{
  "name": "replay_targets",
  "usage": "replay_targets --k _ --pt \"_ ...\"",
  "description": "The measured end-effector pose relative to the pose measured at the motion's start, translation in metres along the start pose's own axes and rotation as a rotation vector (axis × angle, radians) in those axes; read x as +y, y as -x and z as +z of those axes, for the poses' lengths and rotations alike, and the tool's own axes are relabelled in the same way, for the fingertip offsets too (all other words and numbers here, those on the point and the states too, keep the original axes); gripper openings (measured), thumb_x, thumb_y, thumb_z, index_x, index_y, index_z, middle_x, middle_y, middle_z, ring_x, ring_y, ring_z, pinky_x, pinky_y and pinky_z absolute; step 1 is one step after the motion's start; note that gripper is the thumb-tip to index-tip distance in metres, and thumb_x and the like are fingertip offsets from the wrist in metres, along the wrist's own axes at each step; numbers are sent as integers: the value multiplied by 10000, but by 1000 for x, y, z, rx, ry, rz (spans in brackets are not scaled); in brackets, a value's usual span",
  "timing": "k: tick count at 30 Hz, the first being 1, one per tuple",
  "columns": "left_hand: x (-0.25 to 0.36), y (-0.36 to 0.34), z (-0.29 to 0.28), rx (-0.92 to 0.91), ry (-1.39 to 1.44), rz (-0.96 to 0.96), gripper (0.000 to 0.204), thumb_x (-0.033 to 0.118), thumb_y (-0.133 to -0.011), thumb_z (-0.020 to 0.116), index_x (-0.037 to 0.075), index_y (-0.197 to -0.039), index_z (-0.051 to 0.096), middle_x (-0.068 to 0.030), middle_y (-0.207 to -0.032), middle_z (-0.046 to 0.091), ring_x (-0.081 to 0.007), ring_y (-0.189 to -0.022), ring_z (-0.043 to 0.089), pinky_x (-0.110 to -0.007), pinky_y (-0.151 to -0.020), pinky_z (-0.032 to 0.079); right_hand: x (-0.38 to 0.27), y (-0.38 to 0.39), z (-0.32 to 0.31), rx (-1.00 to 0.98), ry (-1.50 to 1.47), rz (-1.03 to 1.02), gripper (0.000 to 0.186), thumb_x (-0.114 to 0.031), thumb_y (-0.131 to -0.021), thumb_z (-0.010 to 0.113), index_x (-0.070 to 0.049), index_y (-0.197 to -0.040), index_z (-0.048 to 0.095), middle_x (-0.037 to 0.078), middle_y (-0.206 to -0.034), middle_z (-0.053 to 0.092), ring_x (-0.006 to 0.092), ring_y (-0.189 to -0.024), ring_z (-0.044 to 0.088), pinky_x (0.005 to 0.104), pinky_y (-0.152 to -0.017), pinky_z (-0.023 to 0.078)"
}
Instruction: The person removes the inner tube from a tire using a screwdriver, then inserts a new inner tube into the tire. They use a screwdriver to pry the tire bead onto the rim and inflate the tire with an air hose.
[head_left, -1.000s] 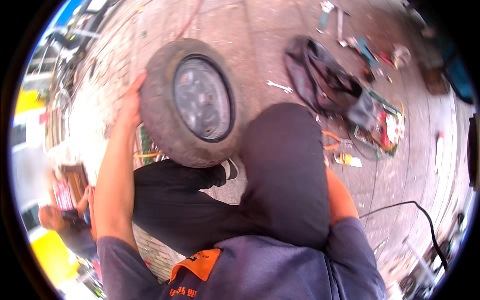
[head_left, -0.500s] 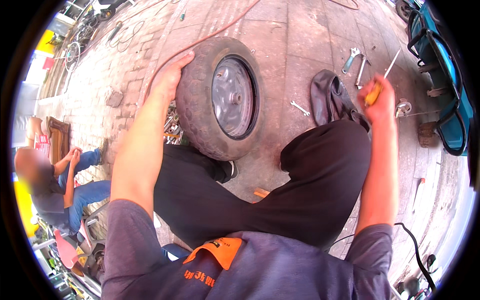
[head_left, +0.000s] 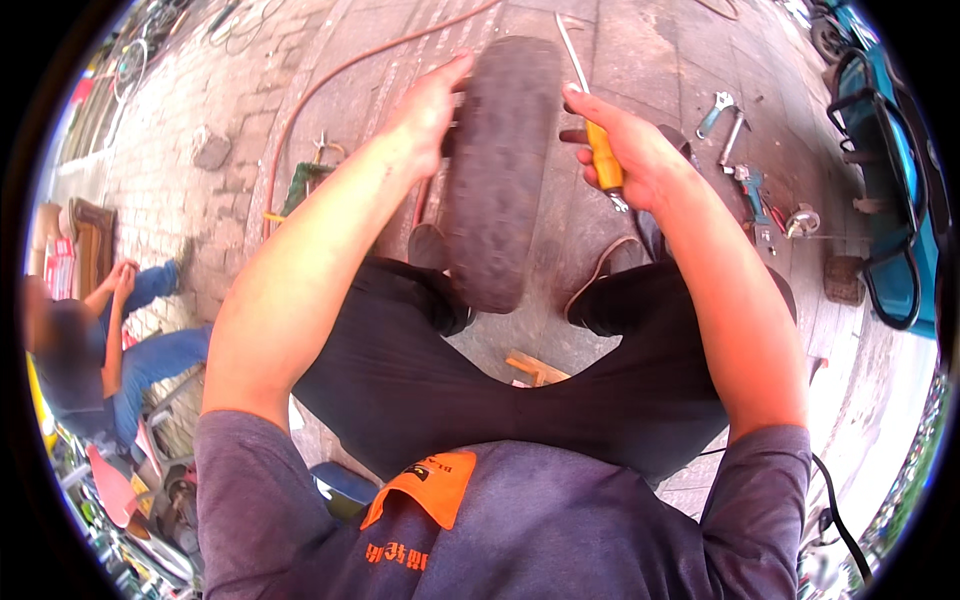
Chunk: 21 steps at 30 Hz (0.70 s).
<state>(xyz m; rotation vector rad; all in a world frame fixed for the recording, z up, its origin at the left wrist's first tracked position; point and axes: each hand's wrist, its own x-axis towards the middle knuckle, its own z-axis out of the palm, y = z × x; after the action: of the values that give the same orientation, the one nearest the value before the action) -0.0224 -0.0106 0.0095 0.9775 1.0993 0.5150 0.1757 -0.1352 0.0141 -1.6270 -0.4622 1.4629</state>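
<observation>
A black tyre point(head_left: 503, 170) stands upright between my knees, tread toward me, its wheel face out of sight. My left hand point(head_left: 428, 110) grips the tyre's upper left side, its fingertips hidden behind the rubber. My right hand point(head_left: 630, 155) holds a yellow-handled screwdriver point(head_left: 605, 160) just right of the tyre, thumb along the handle and shaft pointing up past the top of the tyre. My shoes rest on either side of the tyre.
An adjustable wrench point(head_left: 716, 110), green drill point(head_left: 750, 195) and other tools lie at right, beside a teal vehicle point(head_left: 905, 280). A red hose point(head_left: 330, 75) crosses the paving. A seated person point(head_left: 140, 365) is at left; a wooden piece point(head_left: 535, 368) lies below the tyre.
The tyre has turned from showing its rim to showing its tread. My right hand came up from beside my knee, then moved left toward the tyre with the screwdriver.
</observation>
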Motion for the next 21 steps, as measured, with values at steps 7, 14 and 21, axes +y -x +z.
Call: replay_targets --k 7,14,21 --pt "-50 -8 28 -316 -191 -288 433 342 -1079 503 57 -1376 640 -195 -1181 727 -265 -1007 709 -392 -871 572 11 17 -53 183 282 -43 676 -529 -855 861 -58 -1254 585 -27 -850 511 75 -696 497 255 -606 457" --pt "-69 -19 47 -560 -646 -96 426 342 -1017 562 -9 -1193 727 -204 -1115 754 -318 -1042 724 -447 -923 560 19 2 -118 -21 174 15 630 -411 -893 851 -60 -1335 572 -30 -810 585 75 -641 562 249 -598 499" --pt "-63 -34 53 -542 -974 246 437 365 -924 656 -24 -1097 753 -285 -1079 732 -433 -1062 702 -481 -933 543 5 -2 -137 -29 252 42 737 -379 -863 885 -41 -1414 531 -12 -866 565 108 -655 563 281 -615 508"
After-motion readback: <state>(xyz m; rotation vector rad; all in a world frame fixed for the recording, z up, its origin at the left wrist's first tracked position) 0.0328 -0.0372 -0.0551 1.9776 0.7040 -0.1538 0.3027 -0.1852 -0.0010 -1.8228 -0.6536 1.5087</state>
